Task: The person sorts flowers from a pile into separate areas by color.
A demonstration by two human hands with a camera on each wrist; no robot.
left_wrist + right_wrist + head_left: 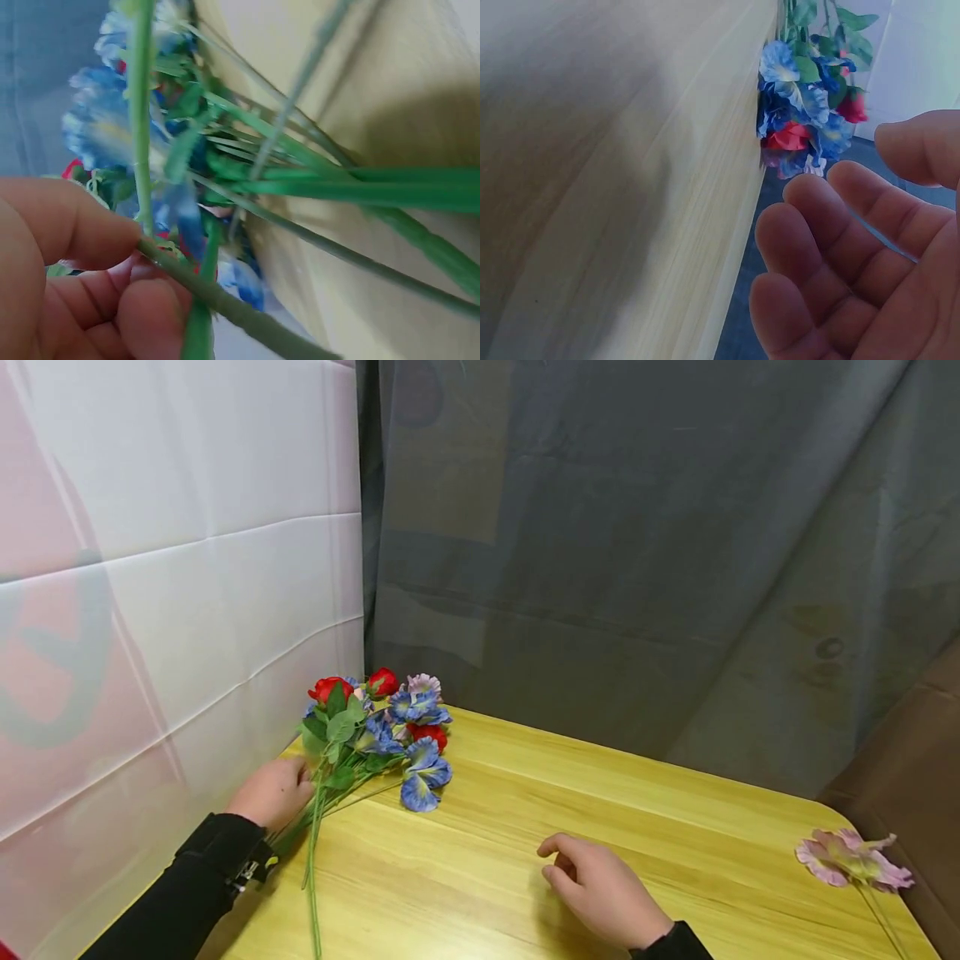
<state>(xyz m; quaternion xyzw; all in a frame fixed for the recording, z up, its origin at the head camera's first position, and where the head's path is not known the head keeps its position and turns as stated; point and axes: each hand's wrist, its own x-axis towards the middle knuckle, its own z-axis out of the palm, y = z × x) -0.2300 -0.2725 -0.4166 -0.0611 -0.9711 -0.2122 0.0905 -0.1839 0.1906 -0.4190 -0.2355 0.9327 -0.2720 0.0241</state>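
Observation:
At the far left of the table, a bunch of artificial flowers [378, 733] lies with its blooms toward the back. It mixes red roses [383, 682], ruffled blue flowers [424, 775] and a pale purple bloom, on long green stems [314, 868]. My left hand [273, 793] is at the stems, beside the white cloth. In the left wrist view, its thumb and fingers pinch a dark green flower stem [247, 319], with other stems crossing close by. My right hand [603, 889] hovers over the table's front middle, fingers loosely bent and holding nothing.
A single pink flower [855, 860] lies near the right edge of the wooden table [480, 868]. White printed cloth [247, 585] hangs along the left side, and a dark grey curtain [600, 568] along the back. Brown material [907, 777] borders the right.

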